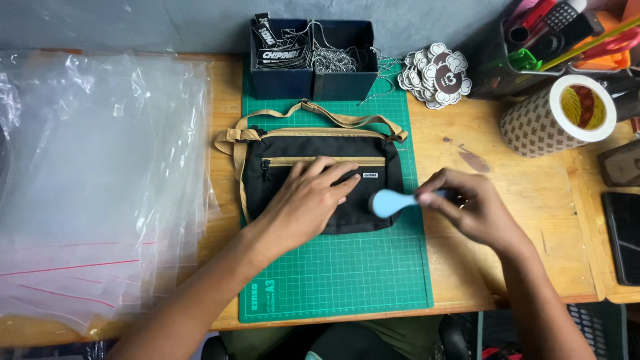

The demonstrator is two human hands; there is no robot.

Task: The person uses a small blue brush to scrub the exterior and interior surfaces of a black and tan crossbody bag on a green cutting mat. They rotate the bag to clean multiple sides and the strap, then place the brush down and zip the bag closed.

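A small white rectangular label (370, 175) sits on the front of the black pouch, just right of the fingertips resting there. At the back of the green mat stands a dark blue open box (312, 67) split into two compartments; the left one holds black hang tags (280, 50) with white print, the right one silvery ball chains. Right of the box lies a heap of white-edged, dark brown flower-shaped stickers (438, 75). A stack of clear plastic bags (100, 180) with red seal lines covers the table's left side. A dark flat screen (625, 237) lies at the right edge.
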